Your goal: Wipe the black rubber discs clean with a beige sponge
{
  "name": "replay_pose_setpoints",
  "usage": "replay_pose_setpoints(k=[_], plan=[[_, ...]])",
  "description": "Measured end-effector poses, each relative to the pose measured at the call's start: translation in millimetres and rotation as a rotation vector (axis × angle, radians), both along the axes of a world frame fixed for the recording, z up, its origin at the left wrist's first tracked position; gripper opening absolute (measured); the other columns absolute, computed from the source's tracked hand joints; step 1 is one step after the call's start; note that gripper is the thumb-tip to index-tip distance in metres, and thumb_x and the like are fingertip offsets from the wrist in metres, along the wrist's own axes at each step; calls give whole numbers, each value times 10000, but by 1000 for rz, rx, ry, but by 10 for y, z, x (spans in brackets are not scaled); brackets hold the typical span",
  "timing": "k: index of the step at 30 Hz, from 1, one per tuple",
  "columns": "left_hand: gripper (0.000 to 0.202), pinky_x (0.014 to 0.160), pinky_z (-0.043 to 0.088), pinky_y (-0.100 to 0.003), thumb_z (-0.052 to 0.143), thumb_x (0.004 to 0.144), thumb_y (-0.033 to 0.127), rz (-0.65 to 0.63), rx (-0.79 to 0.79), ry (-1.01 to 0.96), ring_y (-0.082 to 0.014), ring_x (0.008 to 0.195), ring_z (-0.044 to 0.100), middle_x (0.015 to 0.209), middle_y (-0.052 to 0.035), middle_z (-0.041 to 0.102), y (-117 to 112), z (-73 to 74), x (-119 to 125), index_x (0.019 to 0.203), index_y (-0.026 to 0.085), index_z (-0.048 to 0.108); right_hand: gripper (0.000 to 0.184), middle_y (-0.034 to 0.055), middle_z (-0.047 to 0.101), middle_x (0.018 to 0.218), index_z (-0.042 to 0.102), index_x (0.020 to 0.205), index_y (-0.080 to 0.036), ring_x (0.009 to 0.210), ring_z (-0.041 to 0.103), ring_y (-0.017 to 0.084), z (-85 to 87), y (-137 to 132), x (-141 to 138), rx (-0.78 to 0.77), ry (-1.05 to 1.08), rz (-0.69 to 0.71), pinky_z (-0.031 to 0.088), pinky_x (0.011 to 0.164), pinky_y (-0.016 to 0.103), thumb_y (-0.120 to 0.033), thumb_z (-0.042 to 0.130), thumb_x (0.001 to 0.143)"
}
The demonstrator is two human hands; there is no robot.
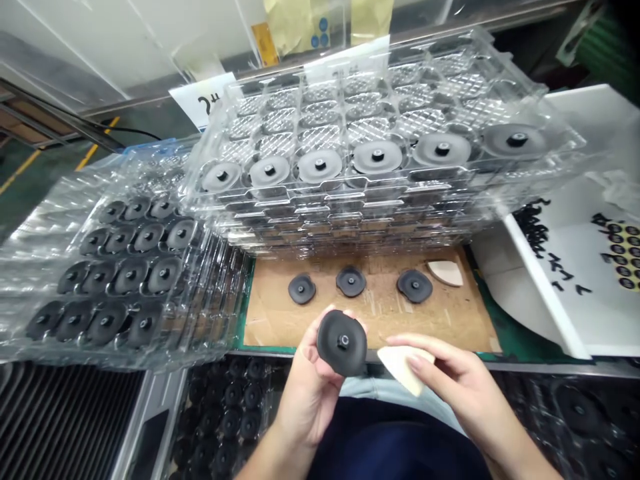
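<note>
My left hand (315,380) holds up a round black plastic cap (343,343) with a small raised stub at its centre; the fingers curl behind its rim. Between the thumb and fingers of my right hand (447,370) is a cream wedge-shaped sponge (404,367). Its pointed tip is just right of the cap, with a small gap between them. Beyond my hands, three similar caps lie on a cardboard sheet (370,317): a left cap (302,289), a middle cap (351,281) and a right cap (415,286). A second sponge wedge (446,273) lies beside the right one.
A tall stack of clear plastic trays (320,193) rises behind the cardboard, its top front row filled with caps. Another tray stack (165,313) with caps stands at left. On the right, a white bin (555,320) holds small black clips (535,230) and a sheet of round stickers (625,253).
</note>
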State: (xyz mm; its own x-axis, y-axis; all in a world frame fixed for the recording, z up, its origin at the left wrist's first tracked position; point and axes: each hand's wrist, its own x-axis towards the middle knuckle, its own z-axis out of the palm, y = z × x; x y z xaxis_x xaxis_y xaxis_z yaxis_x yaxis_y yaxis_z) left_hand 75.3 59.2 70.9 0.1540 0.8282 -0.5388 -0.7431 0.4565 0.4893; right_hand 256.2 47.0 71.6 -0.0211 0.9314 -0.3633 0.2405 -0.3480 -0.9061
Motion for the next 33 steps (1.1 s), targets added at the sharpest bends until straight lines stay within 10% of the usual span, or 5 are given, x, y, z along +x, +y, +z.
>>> replay_pose_setpoints(k=[10, 14, 18, 28, 33], plan=[[488, 965, 414, -250, 757, 644, 303, -163, 82, -30, -162, 1047, 573, 1140, -43, 613, -36, 35, 135, 1111, 271, 620, 256, 42, 641, 931, 565, 1086, -123, 811, 556, 130, 490, 211, -315, 810, -188, 195, 413, 734, 271, -85, 467, 852], [605, 938, 432, -287, 795, 583, 289, -99, 48, 107, -224, 1083, 554, 1194, -71, 575, -31, 47, 61, 1146, 257, 576, 209, -2, 618, 857, 582, 1001, -150, 734, 523, 102, 479, 271, -395, 670, -137, 463, 366, 672, 266, -67, 466, 847], [612, 989, 389, -328, 763, 593, 414, -169, 24, 16, -254, 1123, 523, 1153, -75, 595, -47, 94, 103, 1154, 235, 592, 210, 45, 604, 843, 577, 1023, -98, 723, 490, 143, 488, 343, -420, 824, -254, 292, 329, 653, 304, -106, 430, 875], [530, 896, 429, -211, 790, 587, 330, -209, -12, -117, -155, 999, 572, 1079, -43, 629, -6, 181, 105, 1084, 214, 646, 221, 25, 568, 787, 586, 1037, -140, 701, 435, 135, 542, 273, -163, 761, -441, 355, 274, 666, 296, -113, 411, 905], [259, 847, 458, -208, 721, 699, 275, -332, 52, -156, -140, 891, 611, 908, -27, 661, 33, 293, 148, 922, 146, 694, 300, 17, 545, 746, 656, 969, -200, 694, 420, 130, 562, 499, -212, 815, -124, 700, 282, 687, 298, -106, 381, 895]])
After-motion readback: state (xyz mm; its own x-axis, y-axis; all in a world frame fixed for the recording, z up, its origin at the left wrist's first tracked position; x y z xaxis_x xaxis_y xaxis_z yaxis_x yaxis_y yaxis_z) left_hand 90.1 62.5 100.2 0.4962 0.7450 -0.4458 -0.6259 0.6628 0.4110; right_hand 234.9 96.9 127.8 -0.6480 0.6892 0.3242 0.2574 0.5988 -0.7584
